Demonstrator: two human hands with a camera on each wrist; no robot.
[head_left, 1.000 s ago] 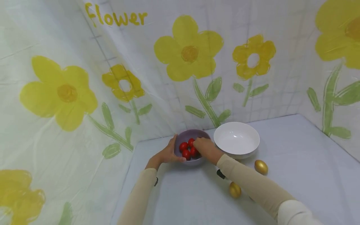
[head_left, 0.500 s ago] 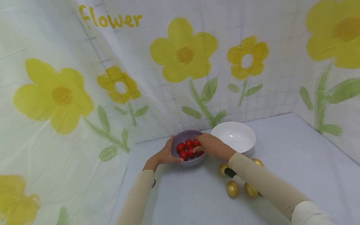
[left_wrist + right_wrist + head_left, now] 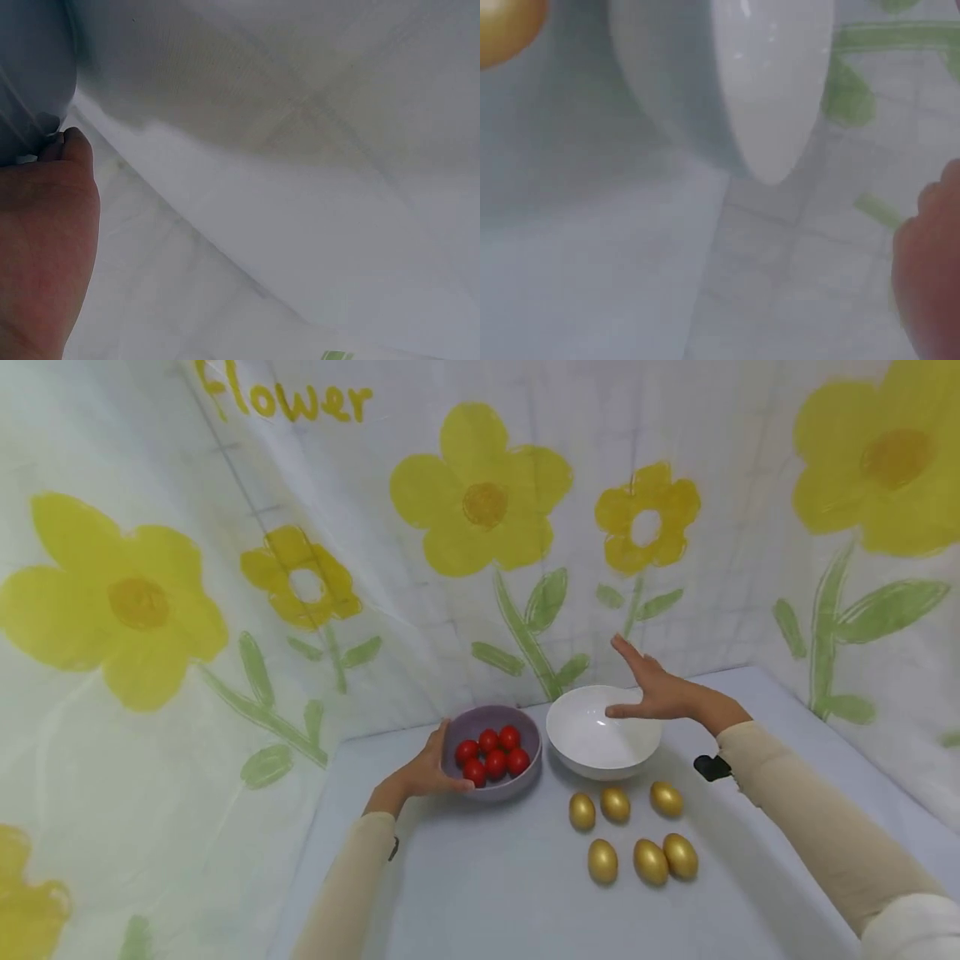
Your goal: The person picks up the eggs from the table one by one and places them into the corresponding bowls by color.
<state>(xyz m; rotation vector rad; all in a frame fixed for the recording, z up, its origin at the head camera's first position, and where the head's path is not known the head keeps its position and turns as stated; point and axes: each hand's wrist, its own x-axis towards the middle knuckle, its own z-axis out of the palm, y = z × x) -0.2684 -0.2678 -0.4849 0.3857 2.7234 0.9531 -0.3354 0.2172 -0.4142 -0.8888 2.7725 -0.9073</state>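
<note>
In the head view, my left hand (image 3: pixel 425 768) grips the left side of a purple bowl (image 3: pixel 504 791), thumb at the front rim and fingers farther back. Several glossy red eggs (image 3: pixel 495 764) lie together inside that bowl. The left wrist view shows the fingers against the bowl's outer wall (image 3: pixel 34 82). My right hand (image 3: pixel 660 692) hovers over a white bowl (image 3: pixel 600 768) with fingers and thumb spread and nothing held. In the right wrist view, the hand (image 3: pixel 934 262) is at the right edge, apart from the white bowl (image 3: pixel 675 82).
Several golden eggs (image 3: pixel 602 861) lie loose on the pale table (image 3: pixel 510 893) in front of the white bowl. A curtain (image 3: pixel 420 652) with painted yellow flowers hangs right behind the bowls and along the left side.
My right hand has come out of the purple bowl, moved right and spread its fingers over the white bowl. The golden eggs are now uncovered. My left hand stays on the purple bowl.
</note>
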